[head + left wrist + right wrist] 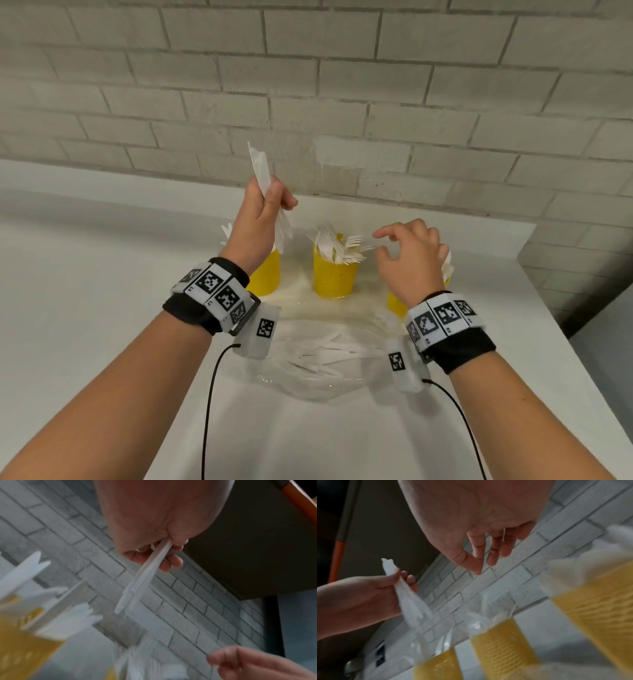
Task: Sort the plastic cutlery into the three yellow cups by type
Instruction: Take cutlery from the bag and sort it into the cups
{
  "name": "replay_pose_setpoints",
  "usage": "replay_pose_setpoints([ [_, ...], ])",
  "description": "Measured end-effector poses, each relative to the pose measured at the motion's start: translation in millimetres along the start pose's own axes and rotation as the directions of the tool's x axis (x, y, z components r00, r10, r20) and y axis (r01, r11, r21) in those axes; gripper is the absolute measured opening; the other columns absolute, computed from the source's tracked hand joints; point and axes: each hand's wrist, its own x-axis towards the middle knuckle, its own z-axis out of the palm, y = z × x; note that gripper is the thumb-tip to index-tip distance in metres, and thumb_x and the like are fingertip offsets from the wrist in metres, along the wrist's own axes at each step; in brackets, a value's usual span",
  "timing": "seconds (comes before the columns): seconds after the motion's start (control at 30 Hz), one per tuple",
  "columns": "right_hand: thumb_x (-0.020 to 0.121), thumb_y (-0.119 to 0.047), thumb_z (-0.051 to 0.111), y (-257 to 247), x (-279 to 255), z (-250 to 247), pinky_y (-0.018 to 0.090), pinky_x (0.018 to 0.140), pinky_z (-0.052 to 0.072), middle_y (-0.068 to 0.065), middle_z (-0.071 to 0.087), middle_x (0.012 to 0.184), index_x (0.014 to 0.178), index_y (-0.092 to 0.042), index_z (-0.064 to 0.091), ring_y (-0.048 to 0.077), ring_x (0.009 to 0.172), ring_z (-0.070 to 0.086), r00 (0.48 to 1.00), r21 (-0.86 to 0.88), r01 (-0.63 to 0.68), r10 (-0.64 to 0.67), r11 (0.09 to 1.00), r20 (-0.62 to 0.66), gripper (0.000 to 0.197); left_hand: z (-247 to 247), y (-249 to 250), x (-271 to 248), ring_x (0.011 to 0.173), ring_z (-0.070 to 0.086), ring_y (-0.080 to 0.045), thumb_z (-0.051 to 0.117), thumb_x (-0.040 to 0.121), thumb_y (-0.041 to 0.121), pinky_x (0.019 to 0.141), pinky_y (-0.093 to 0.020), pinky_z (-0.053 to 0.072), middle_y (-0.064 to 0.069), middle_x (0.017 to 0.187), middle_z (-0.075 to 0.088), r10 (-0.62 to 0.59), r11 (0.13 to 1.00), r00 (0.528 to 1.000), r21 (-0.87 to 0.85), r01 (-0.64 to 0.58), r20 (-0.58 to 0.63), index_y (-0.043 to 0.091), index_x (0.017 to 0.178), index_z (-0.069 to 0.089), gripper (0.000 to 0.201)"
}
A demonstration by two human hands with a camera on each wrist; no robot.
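Against the grey brick wall (342, 85): white table (85, 291), three yellow cups in a row across it.

Clear plastic bag (318, 373) lies flat on the table, nearer the person than the cups, loose white cutlery (329, 349) piled on it.

Left cup (265, 275) partly hidden behind the left wrist; white pieces stick out of it, type unclear. Middle cup (334, 274) packed with forks (337, 245), tines up and fanned out. Right cup (397, 303) mostly hidden behind the right hand; white pieces show above its rim, type not readable.

Left hand (262, 219) raised above the left cup, fingers and thumb curled round a small bundle of white knives (267, 192); one end points up, the other down toward the left cup. Left wrist view shows the same bundle (142, 577) clamped between thumb and fingers.

Right hand (411, 253) in the air between middle and right cups, holds nothing, fingers loosely curved and spread; confirmed in the right wrist view (479, 534).
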Motion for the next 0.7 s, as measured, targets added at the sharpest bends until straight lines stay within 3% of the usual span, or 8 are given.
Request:
replay_pose_setpoints([
  [0.1,0.083,-0.021,0.054,-16.9,-11.2,17.4,0.029,0.081,0.021,-0.010,0.051,0.093,0.095,-0.033,0.065,0.012,0.097,0.043,0.990,0.086,0.074,-0.084,0.994,0.117,0.020,-16.5,-3.9,23.1,0.075,0.050,0.001,0.033,0.103,0.026,0.074,-0.015,0.040,0.003,0.086,0.055,0.009,0.998,0.999,0.069,-0.005,-0.054,0.009,0.098,0.048,0.022],
  [0.17,0.083,-0.019,0.053,-20.3,-19.1,29.9,0.031,0.084,0.031,-0.011,0.052,0.089,0.093,-0.030,0.066,0.012,0.093,0.047,0.974,0.134,0.093,-0.119,0.987,0.194,0.019,-21.8,-22.5,33.5,0.077,0.051,-0.012,0.037,0.101,0.023,0.070,-0.026,0.039,-0.002,0.087,0.053,-0.046,0.980,0.998,0.194,0.051,-0.033,0.012,0.094,0.048,0.017],
  [0.23,0.084,-0.014,0.052,-19.6,-26.0,40.6,0.033,0.083,0.042,-0.008,0.052,0.087,0.090,-0.024,0.067,0.014,0.087,0.052,0.955,0.216,0.084,-0.141,0.973,0.262,0.019,-25.4,-46.7,38.5,0.083,0.054,-0.025,0.041,0.099,0.024,0.067,-0.030,0.036,-0.008,0.089,0.051,-0.112,0.929,0.994,0.355,0.103,0.004,0.011,0.092,0.049,0.017],
  [0.3,0.085,-0.012,0.052,-17.2,-33.1,47.9,0.028,0.078,0.042,-0.005,0.053,0.089,0.089,-0.021,0.068,0.008,0.078,0.050,0.927,0.260,0.058,-0.149,0.964,0.345,0.019,-27.2,-64.4,37.5,0.090,0.055,-0.033,0.043,0.098,0.028,0.071,-0.032,0.038,-0.013,0.094,0.051,-0.183,0.864,0.983,0.480,0.152,0.019,0.006,0.097,0.053,0.024],
  [0.4,0.087,-0.014,0.052,-13.7,-43.4,53.7,0.022,0.074,0.039,-0.003,0.057,0.096,0.091,-0.022,0.068,0.000,0.070,0.046,0.871,0.250,0.022,-0.141,0.968,0.470,0.019,-26.1,-72.7,31.6,0.098,0.054,-0.035,0.045,0.098,0.031,0.078,-0.036,0.041,-0.020,0.106,0.053,-0.251,0.767,0.967,0.619,0.168,0.048,0.001,0.110,0.056,0.034],
  [0.5,0.088,-0.015,0.052,-13.0,-49.8,56.0,0.021,0.074,0.038,-0.004,0.056,0.097,0.095,-0.022,0.068,-0.001,0.070,0.045,0.828,0.239,0.000,-0.134,0.971,0.544,0.018,-26.7,-75.2,32.6,0.096,0.058,-0.035,0.046,0.095,0.045,0.077,-0.037,0.043,-0.021,0.106,0.062,-0.344,0.693,0.935,0.696,0.189,0.088,0.000,0.109,0.058,0.049],
  [0.6,0.089,-0.015,0.051,-13.6,-50.9,56.9,0.021,0.074,0.038,-0.003,0.057,0.098,0.096,-0.022,0.068,0.000,0.069,0.045,0.804,0.217,0.014,-0.140,0.976,0.578,0.019,-27.3,-79.2,35.1,0.095,0.058,-0.033,0.045,0.095,0.048,0.077,-0.037,0.043,-0.018,0.108,0.064,-0.441,0.567,0.887,0.809,0.156,0.138,0.003,0.113,0.056,0.050],
  [0.7,0.089,-0.016,0.051,-13.9,-49.3,54.3,0.023,0.074,0.040,-0.004,0.057,0.100,0.096,-0.023,0.068,0.000,0.068,0.045,0.804,0.209,0.011,-0.133,0.978,0.579,0.020,-28.4,-78.6,38.1,0.101,0.058,-0.034,0.048,0.094,0.045,0.080,-0.039,0.045,-0.018,0.112,0.063,-0.444,0.539,0.886,0.830,0.143,0.136,0.004,0.119,0.051,0.049],
])
